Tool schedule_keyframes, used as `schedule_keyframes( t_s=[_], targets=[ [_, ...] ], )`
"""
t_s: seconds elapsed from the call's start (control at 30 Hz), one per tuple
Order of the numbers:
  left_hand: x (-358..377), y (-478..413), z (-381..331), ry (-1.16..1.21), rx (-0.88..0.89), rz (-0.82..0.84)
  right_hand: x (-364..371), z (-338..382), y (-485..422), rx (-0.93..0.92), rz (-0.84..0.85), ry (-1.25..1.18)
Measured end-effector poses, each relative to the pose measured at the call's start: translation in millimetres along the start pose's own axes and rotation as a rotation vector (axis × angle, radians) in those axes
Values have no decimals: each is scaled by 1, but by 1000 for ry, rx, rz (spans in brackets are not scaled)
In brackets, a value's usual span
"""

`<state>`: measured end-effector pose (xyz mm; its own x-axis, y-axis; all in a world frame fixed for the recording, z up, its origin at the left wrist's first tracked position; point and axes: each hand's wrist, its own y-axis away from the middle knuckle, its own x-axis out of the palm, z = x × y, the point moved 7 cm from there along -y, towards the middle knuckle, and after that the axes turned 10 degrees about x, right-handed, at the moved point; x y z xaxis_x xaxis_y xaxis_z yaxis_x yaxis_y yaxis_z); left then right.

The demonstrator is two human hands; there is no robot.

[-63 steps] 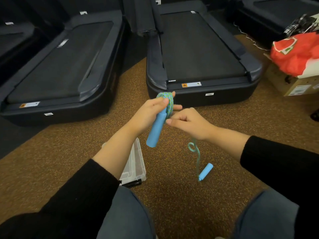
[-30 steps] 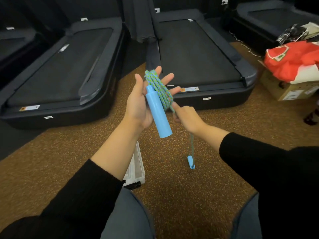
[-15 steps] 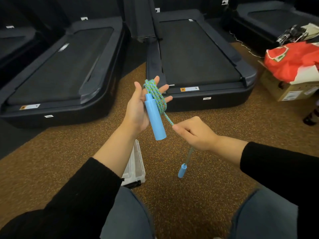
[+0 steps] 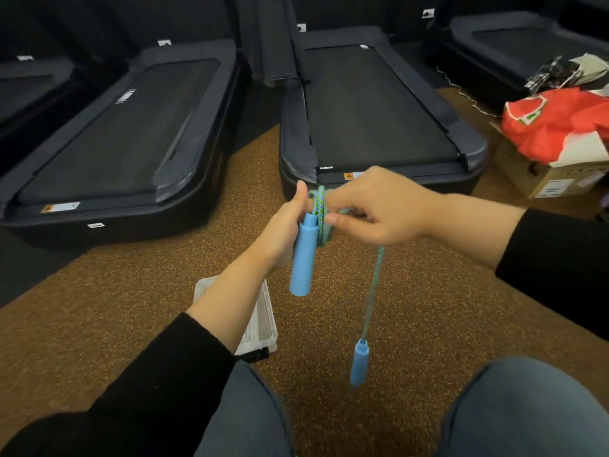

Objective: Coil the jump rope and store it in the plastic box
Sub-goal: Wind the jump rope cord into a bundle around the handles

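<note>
My left hand (image 4: pixel 285 230) grips the top of one blue handle (image 4: pixel 303 255) of the jump rope, with several turns of green-and-blue rope (image 4: pixel 320 206) coiled around its fingers. My right hand (image 4: pixel 379 207) pinches the rope right at that coil. From it a short length of loose rope (image 4: pixel 372 291) hangs down to the second blue handle (image 4: pixel 359 362), which dangles above the carpet. The clear plastic box (image 4: pixel 260 321) lies on the floor under my left forearm, partly hidden by it.
Black treadmills (image 4: pixel 379 110) line the floor ahead and to the left. A cardboard box (image 4: pixel 553 179) with a red bag (image 4: pixel 560 123) on it stands at the right. Brown speckled carpet (image 4: pixel 131 308) surrounds the box. My knees (image 4: pixel 527 407) fill the bottom edge.
My right hand came up from below to the coil at my left hand, laying on another turn. The hanging rope got shorter and the loose handle swung to the right.
</note>
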<state>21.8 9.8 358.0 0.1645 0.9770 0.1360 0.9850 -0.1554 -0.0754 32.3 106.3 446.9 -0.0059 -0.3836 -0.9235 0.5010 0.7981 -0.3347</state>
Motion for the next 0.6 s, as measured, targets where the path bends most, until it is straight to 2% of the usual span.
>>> schedule_keyframes(
  t_s=[0.23, 0.47, 0.6],
  targets=[
    [19, 7, -4, 14, -53, 158, -26, -24, -11, 68, -22, 38],
    [47, 25, -14, 111, -140, 360, -11, -52, -14, 294, -24, -216],
    [62, 32, -29, 363, -141, 433, 19, -63, -7, 509, 4, -525]
  ],
)
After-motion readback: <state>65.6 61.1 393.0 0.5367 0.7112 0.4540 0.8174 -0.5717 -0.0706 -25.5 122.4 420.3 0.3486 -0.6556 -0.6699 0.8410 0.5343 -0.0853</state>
